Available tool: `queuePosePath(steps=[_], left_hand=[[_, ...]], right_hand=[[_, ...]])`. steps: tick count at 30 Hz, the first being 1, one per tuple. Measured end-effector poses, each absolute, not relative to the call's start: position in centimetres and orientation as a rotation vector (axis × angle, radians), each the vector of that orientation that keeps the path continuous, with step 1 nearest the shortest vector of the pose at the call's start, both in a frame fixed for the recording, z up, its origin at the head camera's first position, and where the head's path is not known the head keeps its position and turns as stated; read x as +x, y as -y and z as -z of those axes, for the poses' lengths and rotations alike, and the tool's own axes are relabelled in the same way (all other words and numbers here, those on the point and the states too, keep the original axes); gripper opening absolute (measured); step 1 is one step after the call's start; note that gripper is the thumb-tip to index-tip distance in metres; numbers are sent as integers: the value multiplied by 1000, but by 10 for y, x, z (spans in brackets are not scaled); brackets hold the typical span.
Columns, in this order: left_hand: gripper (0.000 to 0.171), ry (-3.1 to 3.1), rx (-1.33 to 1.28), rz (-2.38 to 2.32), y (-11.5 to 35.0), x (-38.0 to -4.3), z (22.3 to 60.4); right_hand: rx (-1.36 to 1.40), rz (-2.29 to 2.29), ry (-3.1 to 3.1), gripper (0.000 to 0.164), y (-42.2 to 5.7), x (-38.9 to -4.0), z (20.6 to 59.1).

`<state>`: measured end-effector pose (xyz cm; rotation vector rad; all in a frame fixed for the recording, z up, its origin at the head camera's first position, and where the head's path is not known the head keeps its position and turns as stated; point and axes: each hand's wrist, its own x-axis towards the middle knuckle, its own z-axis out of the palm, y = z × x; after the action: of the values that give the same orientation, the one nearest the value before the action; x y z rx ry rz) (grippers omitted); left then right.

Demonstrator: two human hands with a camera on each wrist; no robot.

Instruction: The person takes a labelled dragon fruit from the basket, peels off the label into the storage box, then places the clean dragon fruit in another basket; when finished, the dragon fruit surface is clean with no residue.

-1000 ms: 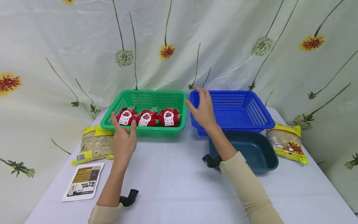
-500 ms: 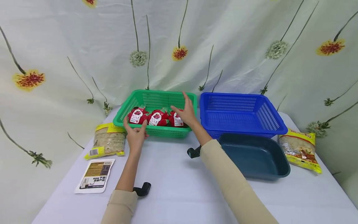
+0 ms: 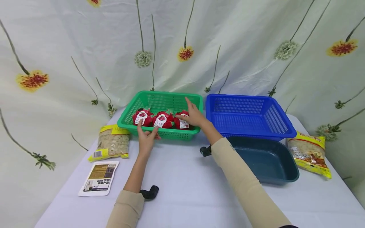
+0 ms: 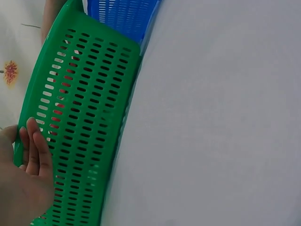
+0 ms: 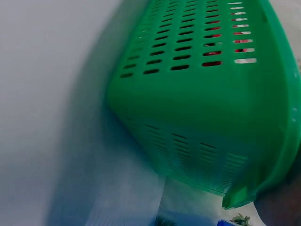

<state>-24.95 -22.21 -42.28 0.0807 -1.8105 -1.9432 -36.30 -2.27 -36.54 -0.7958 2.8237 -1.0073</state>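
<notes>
Left hand (image 3: 146,141), open with index finger and thumb parted, is at the front rim of the green basket (image 3: 175,135), centre of the frame. The right hand (image 3: 195,117), fingers extended, is at the rightmost of three labelled red fruits (image 3: 163,119) lined up inside; contact is hard to tell. Right of centre are a blue basket (image 3: 236,117) and dark tray (image 3: 269,158); yellow bags (image 3: 114,144) flank both sides of the bench (image 3: 182,180).
</notes>
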Motion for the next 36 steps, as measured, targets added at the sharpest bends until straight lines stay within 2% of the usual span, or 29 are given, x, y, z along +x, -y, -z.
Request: queuePosePath(steps=[5,14,19,36], left_hand=[[76,1777,76,1988,218,-242,412],[75,1787,36,1960,217,-238,408],[74,1785,15,1959,218,-238,408],[73,1776,15,1966,218,-239,409]], right_hand=[[-813,620,-2968,98,25,-361,371],[-732,330,-3004,96,30,-359,374],[-728,257,-3002,91,32,-357,374],[-735,180,-3013,92,33,-358,374]])
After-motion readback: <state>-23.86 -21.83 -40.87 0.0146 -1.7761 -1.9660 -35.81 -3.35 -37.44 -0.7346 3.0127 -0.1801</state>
